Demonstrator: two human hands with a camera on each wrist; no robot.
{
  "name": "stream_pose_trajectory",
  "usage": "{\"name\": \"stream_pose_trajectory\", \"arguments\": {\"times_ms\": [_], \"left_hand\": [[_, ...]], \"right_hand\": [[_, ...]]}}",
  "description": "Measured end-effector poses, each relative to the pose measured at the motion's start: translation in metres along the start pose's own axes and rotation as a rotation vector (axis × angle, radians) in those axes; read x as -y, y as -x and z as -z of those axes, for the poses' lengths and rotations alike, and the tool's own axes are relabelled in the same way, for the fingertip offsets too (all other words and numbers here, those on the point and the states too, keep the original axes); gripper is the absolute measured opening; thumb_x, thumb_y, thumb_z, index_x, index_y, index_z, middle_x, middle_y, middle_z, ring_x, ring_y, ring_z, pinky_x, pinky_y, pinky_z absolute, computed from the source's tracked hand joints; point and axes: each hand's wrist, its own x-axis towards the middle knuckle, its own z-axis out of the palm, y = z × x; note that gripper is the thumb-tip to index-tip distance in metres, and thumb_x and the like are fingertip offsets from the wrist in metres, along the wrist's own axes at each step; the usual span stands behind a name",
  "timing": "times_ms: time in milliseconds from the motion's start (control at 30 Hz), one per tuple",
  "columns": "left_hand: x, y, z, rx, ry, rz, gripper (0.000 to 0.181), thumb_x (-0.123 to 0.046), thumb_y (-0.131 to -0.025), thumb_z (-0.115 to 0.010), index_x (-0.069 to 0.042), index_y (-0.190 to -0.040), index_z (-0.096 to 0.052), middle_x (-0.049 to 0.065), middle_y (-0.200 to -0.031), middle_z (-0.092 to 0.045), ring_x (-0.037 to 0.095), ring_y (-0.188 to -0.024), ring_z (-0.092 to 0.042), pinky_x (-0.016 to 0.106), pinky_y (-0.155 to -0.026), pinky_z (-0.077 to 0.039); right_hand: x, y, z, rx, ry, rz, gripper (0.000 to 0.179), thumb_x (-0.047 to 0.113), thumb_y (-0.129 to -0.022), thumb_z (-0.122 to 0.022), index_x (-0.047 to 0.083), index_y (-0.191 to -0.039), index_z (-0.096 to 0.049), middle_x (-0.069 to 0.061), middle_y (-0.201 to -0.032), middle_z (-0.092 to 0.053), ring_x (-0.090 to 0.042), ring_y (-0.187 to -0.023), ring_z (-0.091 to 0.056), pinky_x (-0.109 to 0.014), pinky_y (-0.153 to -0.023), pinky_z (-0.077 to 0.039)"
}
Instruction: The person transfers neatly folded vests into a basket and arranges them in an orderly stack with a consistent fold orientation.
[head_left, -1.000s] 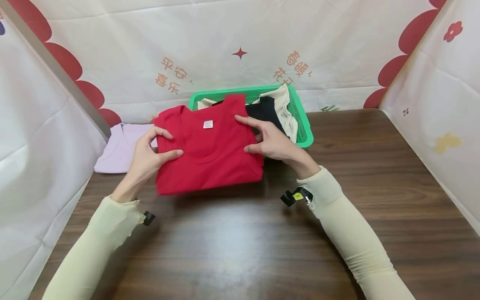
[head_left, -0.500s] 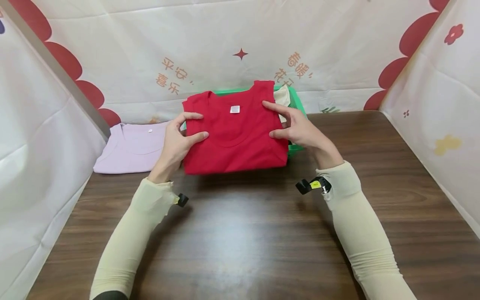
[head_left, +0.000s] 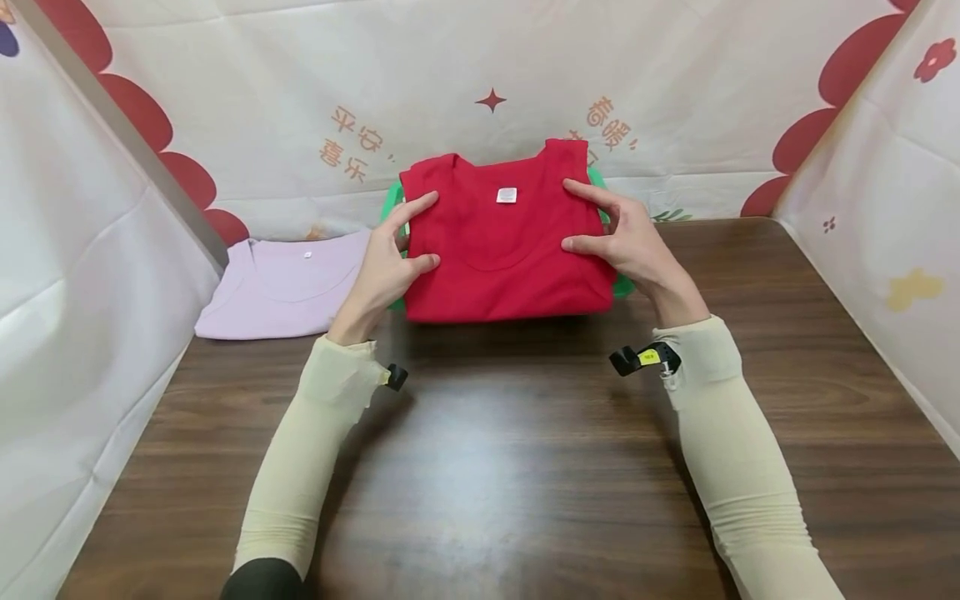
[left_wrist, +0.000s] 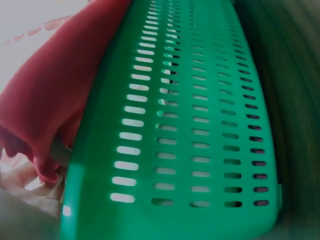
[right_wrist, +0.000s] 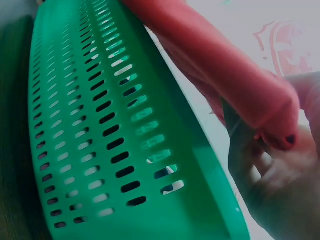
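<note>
A folded red shirt with a white neck label is held flat over the green slotted basket, covering most of it in the head view. My left hand grips the shirt's left side, thumb and index finger on top. At the opposite side my right hand grips it the same way. Both wrist views show the shirt above the basket's rim, with the basket wall filling much of the right wrist view. The other fingers are mostly hidden under the cloth in the head view.
A folded lilac shirt lies on the wooden table left of the basket. White printed cloth hangs behind the basket and along both sides of the table.
Both hands have carried the red shirt to the right and away from me, from between the lilac shirt and basket to above the basket. The lilac shirt is now more fully visible.
</note>
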Motion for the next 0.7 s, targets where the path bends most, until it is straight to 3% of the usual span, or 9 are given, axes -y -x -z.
{"name": "stream_pose_trajectory", "arguments": {"times_ms": [267, 467, 600, 700], "left_hand": [[0.002, -0.012, -0.005, -0.016, 0.022, 0.019, 0.069, 0.005, -0.090, -0.069, -0.023, -0.151, -0.054, 0.001, -0.159, -0.036, 0.031, -0.127, -0.061, 0.046, -0.091, -0.061], [0.001, -0.015, -0.005, -0.039, 0.019, 0.012, 0.068, 0.006, -0.088, -0.071, -0.020, -0.149, -0.056, 0.003, -0.152, -0.044, 0.032, -0.125, -0.062, 0.050, -0.090, -0.061], [0.002, -0.016, -0.005, -0.053, 0.015, 0.020, 0.068, 0.006, -0.087, -0.073, -0.020, -0.148, -0.057, 0.003, -0.151, -0.046, 0.031, -0.122, -0.064, 0.048, -0.088, -0.062], [0.004, -0.017, -0.005, -0.065, 0.034, 0.027, 0.067, 0.006, -0.087, -0.073, -0.021, -0.146, -0.059, 0.004, -0.148, -0.051, 0.030, -0.117, -0.067, 0.045, -0.083, -0.063]], "right_hand": [[-0.007, -0.004, -0.001, -0.068, -0.039, 0.060, 0.067, 0.009, -0.095, -0.071, 0.027, -0.155, -0.049, -0.007, -0.158, -0.042, -0.023, -0.128, -0.050, -0.020, -0.079, -0.060], [-0.013, -0.008, -0.002, -0.104, -0.062, 0.106, 0.065, 0.005, -0.094, -0.071, 0.021, -0.154, -0.051, -0.010, -0.158, -0.044, -0.022, -0.125, -0.052, -0.019, -0.078, -0.060], [-0.016, -0.009, -0.003, -0.123, -0.087, 0.104, 0.063, 0.004, -0.093, -0.071, 0.020, -0.152, -0.054, -0.011, -0.157, -0.045, -0.023, -0.120, -0.056, -0.019, -0.076, -0.060], [-0.018, -0.010, -0.003, -0.127, -0.103, 0.089, 0.062, 0.005, -0.093, -0.072, 0.022, -0.151, -0.055, -0.009, -0.157, -0.045, -0.023, -0.125, -0.052, -0.019, -0.076, -0.060]]}}
